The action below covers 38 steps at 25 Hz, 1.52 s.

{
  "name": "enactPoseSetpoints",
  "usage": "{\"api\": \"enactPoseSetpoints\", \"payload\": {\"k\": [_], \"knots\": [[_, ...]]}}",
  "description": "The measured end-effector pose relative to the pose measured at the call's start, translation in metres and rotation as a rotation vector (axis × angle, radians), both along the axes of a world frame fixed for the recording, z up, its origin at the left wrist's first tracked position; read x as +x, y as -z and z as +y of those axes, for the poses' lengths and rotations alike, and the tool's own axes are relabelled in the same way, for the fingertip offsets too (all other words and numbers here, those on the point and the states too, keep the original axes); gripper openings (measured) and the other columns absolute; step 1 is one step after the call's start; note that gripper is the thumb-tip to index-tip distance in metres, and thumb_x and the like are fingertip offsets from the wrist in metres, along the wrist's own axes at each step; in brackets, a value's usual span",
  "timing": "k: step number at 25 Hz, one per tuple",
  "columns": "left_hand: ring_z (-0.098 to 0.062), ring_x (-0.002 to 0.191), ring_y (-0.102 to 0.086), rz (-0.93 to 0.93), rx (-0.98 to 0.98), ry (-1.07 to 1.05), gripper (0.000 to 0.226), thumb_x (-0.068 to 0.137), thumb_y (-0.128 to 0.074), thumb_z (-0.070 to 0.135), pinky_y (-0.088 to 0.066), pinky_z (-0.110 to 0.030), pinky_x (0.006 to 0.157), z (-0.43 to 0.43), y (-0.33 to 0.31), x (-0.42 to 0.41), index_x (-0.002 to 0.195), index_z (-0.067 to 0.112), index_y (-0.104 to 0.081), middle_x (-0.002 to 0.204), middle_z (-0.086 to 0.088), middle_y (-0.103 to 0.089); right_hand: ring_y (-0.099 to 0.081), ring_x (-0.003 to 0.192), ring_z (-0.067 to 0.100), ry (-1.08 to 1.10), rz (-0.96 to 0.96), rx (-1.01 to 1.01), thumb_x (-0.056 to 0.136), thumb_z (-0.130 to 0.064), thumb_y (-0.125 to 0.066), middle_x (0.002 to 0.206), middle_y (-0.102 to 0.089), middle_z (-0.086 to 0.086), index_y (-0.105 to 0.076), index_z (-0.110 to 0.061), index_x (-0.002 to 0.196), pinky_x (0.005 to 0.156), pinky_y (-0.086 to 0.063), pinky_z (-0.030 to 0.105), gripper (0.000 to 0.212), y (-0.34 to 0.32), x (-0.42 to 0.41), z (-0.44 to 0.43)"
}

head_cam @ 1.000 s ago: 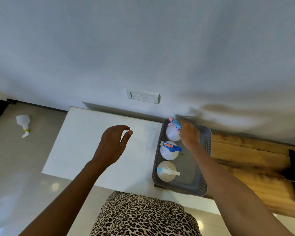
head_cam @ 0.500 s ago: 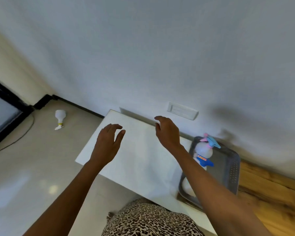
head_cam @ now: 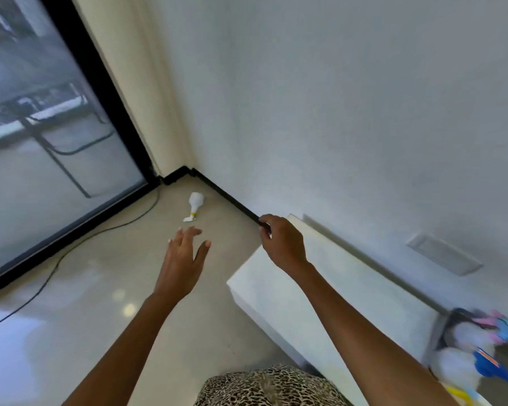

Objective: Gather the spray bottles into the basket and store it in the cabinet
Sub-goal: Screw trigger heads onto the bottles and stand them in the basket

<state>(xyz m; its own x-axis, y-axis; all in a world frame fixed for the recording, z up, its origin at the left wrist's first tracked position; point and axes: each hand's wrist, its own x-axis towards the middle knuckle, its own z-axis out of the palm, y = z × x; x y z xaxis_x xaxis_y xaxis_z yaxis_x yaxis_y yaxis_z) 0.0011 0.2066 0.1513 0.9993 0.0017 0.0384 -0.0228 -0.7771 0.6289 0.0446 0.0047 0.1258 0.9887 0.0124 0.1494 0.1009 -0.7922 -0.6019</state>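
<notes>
1. Attention goes first to the floor: a white spray bottle (head_cam: 194,205) lies there on its side, near the black skirting board and well apart from the basket. I judge it is the one not yet gathered.
2. The left hand (head_cam: 185,256) is stretched out above the floor in the direction of this bottle. Its fingers are straight and a little spread, with nothing in them. It is not close enough to touch, so the person will probably have to step or bend nearer.
3. The right hand (head_cam: 282,244) hangs over the far corner of the white table (head_cam: 320,291), its fingers loosely curled around nothing. Whether it touches the corner I cannot tell; perhaps it is there for balance.
4. The grey basket (head_cam: 440,329) stands at the other end of the table, blurred at the edge of the view. Inside it are white bottles (head_cam: 464,339) with pink and blue trigger heads; their number I cannot count surely.
5. A black cable (head_cam: 71,247) runs over the floor beside the large glass door (head_cam: 41,142), left of the way to the bottle. A foot could catch on it.
6. No cabinet is visible, so I judge that storing the basket comes later
</notes>
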Motion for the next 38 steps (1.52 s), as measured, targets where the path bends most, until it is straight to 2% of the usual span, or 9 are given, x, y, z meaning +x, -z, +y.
{"api": "enactPoseSetpoints", "payload": {"k": [4, 6, 9, 12, 22, 29, 32, 34, 38], "knots": [[-0.029, 0.129, -0.037, 0.034, -0.035, -0.089, 0.034, 0.094, -0.044, 0.028, -0.03, -0.046, 0.109, 0.051, 0.007, 0.032, 0.122, 0.008, -0.046, 0.129, -0.013, -0.049, -0.06, 0.1, 0.025, -0.068, 0.049, -0.028, 0.09, -0.016, -0.048, 0.105, -0.068, 0.008, -0.059, -0.014, 0.112, 0.079, -0.049, 0.035, 0.025, 0.001, 0.046, 0.053], [-0.028, 0.135, -0.031, 0.053, -0.053, -0.116, 0.035, 0.094, -0.044, 0.029, -0.026, -0.048, 0.112, 0.071, 0.013, 0.057, 0.122, 0.01, -0.045, 0.132, -0.013, -0.048, -0.06, 0.101, 0.026, -0.092, 0.064, -0.045, 0.09, -0.018, -0.048, 0.107, -0.068, 0.007, -0.059, -0.014, 0.113, 0.079, -0.047, 0.034, 0.025, 0.006, 0.076, 0.075], [-0.029, 0.128, -0.038, 0.071, -0.071, -0.145, 0.036, 0.094, -0.043, 0.031, -0.031, -0.053, 0.108, 0.106, 0.021, 0.115, 0.122, 0.011, -0.045, 0.131, -0.012, -0.047, -0.06, 0.103, 0.024, -0.136, 0.096, -0.049, 0.091, -0.02, -0.048, 0.11, -0.067, 0.007, -0.059, -0.014, 0.115, 0.081, -0.047, 0.032, 0.027, 0.014, 0.138, 0.113], [-0.028, 0.119, -0.045, 0.091, -0.067, -0.183, 0.037, 0.093, -0.043, 0.033, -0.034, -0.048, 0.106, 0.142, 0.022, 0.18, 0.123, 0.01, -0.044, 0.128, -0.013, -0.048, -0.06, 0.105, 0.024, -0.18, 0.136, -0.049, 0.091, -0.02, -0.048, 0.114, -0.067, 0.007, -0.059, -0.012, 0.115, 0.085, -0.049, 0.033, 0.027, 0.019, 0.205, 0.15], [-0.027, 0.115, -0.047, 0.162, -0.077, -0.219, 0.037, 0.093, -0.044, 0.034, -0.039, -0.04, 0.097, 0.235, 0.045, 0.351, 0.123, 0.011, -0.045, 0.126, -0.012, -0.05, -0.061, 0.1, 0.025, -0.24, 0.323, -0.118, 0.092, -0.021, -0.048, 0.111, -0.067, 0.006, -0.06, -0.015, 0.111, 0.08, -0.05, 0.033, 0.023, 0.046, 0.375, 0.244], [-0.031, 0.116, -0.048, 0.31, -0.07, -0.138, 0.036, 0.092, -0.047, 0.028, -0.04, -0.043, 0.098, 0.316, 0.111, 0.459, 0.122, 0.008, -0.047, 0.127, -0.015, -0.052, -0.061, 0.105, 0.025, -0.128, 0.491, -0.118, 0.09, -0.022, -0.051, 0.113, -0.068, 0.005, -0.06, -0.017, 0.113, 0.084, -0.051, 0.032, 0.025, 0.096, 0.463, 0.311], [-0.035, 0.114, -0.05, 0.379, -0.049, -0.091, 0.035, 0.092, -0.049, 0.024, -0.041, -0.044, 0.097, 0.334, 0.149, 0.492, 0.121, 0.004, -0.048, 0.124, -0.019, -0.053, -0.062, 0.104, 0.027, -0.11, 0.567, -0.137, 0.09, -0.022, -0.051, 0.111, -0.069, 0.007, -0.059, -0.015, 0.112, 0.084, -0.052, 0.037, 0.025, 0.13, 0.486, 0.336], [-0.037, 0.115, -0.05, 0.423, -0.034, -0.089, 0.035, 0.092, -0.05, 0.023, -0.04, -0.044, 0.096, 0.339, 0.186, 0.513, 0.12, 0.003, -0.049, 0.123, -0.02, -0.054, -0.062, 0.104, 0.025, -0.091, 0.642, -0.128, 0.09, -0.022, -0.051, 0.112, -0.069, 0.006, -0.059, -0.015, 0.114, 0.085, -0.052, 0.037, 0.026, 0.164, 0.502, 0.348], [-0.034, 0.124, -0.043, 0.494, -0.002, -0.052, 0.037, 0.093, -0.047, 0.026, -0.034, -0.044, 0.105, 0.339, 0.292, 0.555, 0.123, 0.006, -0.045, 0.131, -0.016, -0.049, -0.062, 0.104, 0.021, -0.021, 0.771, -0.049, 0.09, -0.021, -0.052, 0.114, -0.067, 0.004, -0.053, -0.016, 0.122, 0.087, -0.052, 0.038, 0.032, 0.272, 0.532, 0.363]]}}
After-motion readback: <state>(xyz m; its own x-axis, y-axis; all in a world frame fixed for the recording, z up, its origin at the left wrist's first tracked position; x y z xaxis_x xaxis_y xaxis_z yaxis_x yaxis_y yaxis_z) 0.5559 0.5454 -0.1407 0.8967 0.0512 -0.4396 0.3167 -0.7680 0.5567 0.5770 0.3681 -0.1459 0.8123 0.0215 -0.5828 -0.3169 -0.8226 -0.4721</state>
